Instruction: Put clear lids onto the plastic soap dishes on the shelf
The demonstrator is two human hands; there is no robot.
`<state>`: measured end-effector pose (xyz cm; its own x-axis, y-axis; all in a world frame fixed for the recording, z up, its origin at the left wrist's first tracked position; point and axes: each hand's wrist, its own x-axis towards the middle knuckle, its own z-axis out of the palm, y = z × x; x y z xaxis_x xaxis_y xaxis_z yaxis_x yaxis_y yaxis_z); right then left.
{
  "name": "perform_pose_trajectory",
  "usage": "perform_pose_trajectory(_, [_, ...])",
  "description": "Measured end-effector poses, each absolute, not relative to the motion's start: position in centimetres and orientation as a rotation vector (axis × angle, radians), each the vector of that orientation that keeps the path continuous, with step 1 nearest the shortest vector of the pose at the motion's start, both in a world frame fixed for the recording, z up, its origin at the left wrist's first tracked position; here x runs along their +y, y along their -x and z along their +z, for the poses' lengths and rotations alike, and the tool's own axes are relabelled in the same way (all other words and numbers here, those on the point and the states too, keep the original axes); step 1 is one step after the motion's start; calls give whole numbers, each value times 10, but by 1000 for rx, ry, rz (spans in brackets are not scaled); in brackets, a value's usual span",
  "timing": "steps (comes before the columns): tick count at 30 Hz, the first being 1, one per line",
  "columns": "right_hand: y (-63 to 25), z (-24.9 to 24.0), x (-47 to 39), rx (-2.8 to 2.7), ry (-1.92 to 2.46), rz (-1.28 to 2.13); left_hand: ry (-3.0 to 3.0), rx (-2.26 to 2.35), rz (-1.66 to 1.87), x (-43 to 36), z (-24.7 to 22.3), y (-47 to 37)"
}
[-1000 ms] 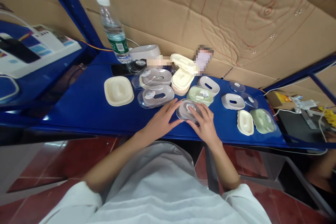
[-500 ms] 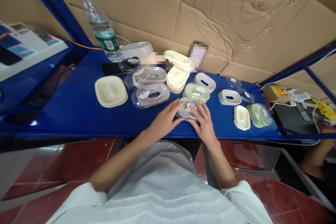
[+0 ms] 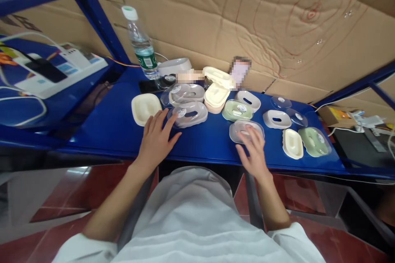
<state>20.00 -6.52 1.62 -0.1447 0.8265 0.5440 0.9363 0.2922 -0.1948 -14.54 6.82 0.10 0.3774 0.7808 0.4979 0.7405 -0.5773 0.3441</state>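
Observation:
My left hand [image 3: 158, 137] is spread, its fingertips between a cream square dish [image 3: 145, 108] and a grey oval soap box with a clear lid [image 3: 193, 115]. Whether those fingertips touch either one I cannot tell. Over a grey soap box with a clear lid [image 3: 237, 131] near the front edge, my right hand [image 3: 254, 152] lies with its fingers apart, partly covering it. Just behind that box sits a green soap box with a clear lid [image 3: 230, 110]. A cream box [image 3: 215, 95] stands to the left of the green one.
On the blue table [image 3: 197, 144], a water bottle [image 3: 142, 45] stands at the back left. To the right are a grey box [image 3: 273, 120], clear lids [image 3: 281, 102], a cream dish [image 3: 293, 144] and a green box [image 3: 313, 143]. A power strip [image 3: 83, 72] lies at far left.
My left hand has left the grey box near the front edge and moved left towards the cream dish. My right hand stays over that box. The camera view has shifted.

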Motion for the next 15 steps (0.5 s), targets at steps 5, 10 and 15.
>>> perform_pose_trajectory(5, [-131, 21, -8, -2349, 1462, -53, -2618, 1448, 966, 83, -4, 143])
perform_pose_trajectory(10, [-102, 22, 19, -2387, 1504, -52, -2610, 1389, 1070, 84, -1, 146])
perform_pose_trajectory(15, [-117, 17, -22, -2313, 1440, -29, -2588, 1307, 1051, 79, -3, 138])
